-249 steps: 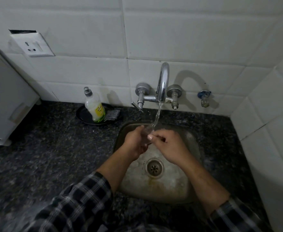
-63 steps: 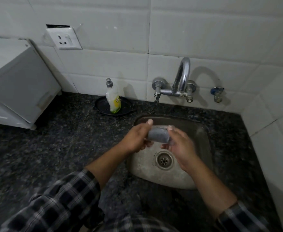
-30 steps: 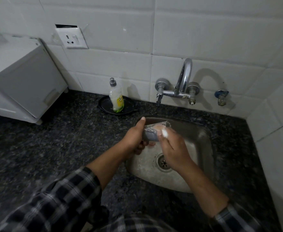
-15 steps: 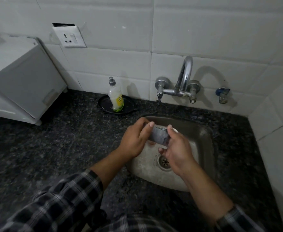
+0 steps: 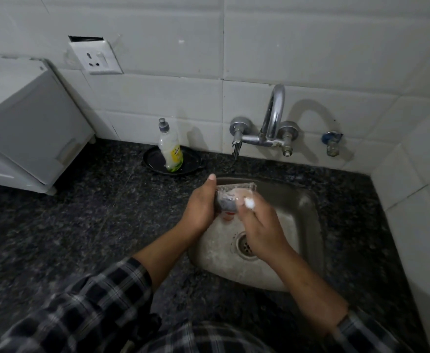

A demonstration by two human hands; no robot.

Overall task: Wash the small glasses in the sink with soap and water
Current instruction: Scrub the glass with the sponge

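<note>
A small clear glass (image 5: 237, 190) lies on its side above the back left of the steel sink (image 5: 308, 207). My left hand (image 5: 200, 208) grips its base end, thumb pointing up. A dark grey scrub pad (image 5: 225, 203) is pressed against the glass between my hands. My right hand (image 5: 262, 225) holds the pad at the glass's mouth, with white foam on a fingertip. Fingers show pink through the glass wall. No water comes from the tap (image 5: 275, 115).
A dish soap bottle (image 5: 170, 149) stands on a black dish (image 5: 155, 159) at the back of the dark granite counter (image 5: 94, 225). A white appliance (image 5: 30, 123) sits at the left. A wall socket (image 5: 95, 57) is above it. Tiled walls close the back and right.
The tap ran over the glass several seconds ago and is off now. The pad has come into my hands, and over the last second they twist and rub around the glass.
</note>
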